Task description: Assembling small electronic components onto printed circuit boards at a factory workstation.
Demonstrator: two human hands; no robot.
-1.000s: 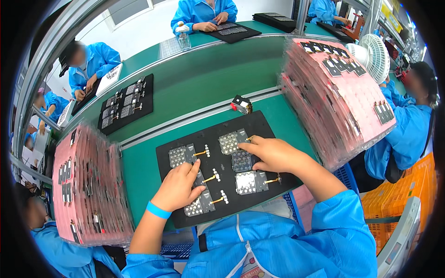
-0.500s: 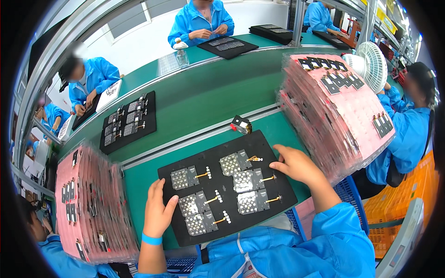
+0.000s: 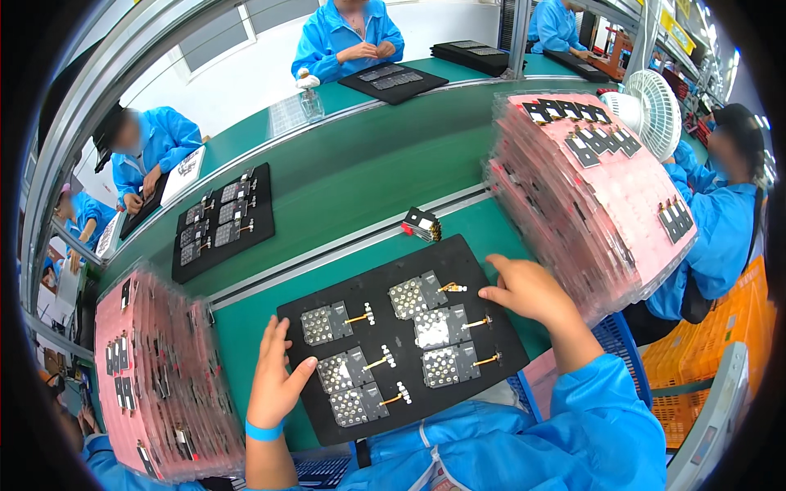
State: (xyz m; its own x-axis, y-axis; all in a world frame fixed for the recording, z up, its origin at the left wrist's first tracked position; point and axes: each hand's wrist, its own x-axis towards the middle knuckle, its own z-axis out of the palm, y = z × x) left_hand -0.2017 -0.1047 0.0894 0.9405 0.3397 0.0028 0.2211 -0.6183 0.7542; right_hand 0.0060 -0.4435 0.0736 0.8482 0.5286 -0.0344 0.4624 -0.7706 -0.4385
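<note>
In front of me on the green bench lies a black foam board [image 3: 368,282]. It carries two groups of flat dark parts with round silvery dots, such as one part [image 3: 443,326] at the right and another [image 3: 326,323] at the left. Short orange ribbon cables with small pale ends stick out of them. My left hand [image 3: 278,385] rests by the board's left edge, fingers stretched and thumb over the board. Along the right edge is my right hand [image 3: 528,290], its fingers spread and the thumb at the rim. Neither hand grips any of the parts.
Tall stacks of pink trays stand left [image 3: 123,352] and right [image 3: 606,204]. A small pile of black-and-white parts [image 3: 422,223] sits beyond the board. Past a metal rail, another loaded black board [image 3: 223,225] lies on a green surface. Co-workers in blue sit around; a white fan [image 3: 652,106] stands right.
The view has shifted slightly. Both hands stay at the board's edges, and the parts keep their places on it.
</note>
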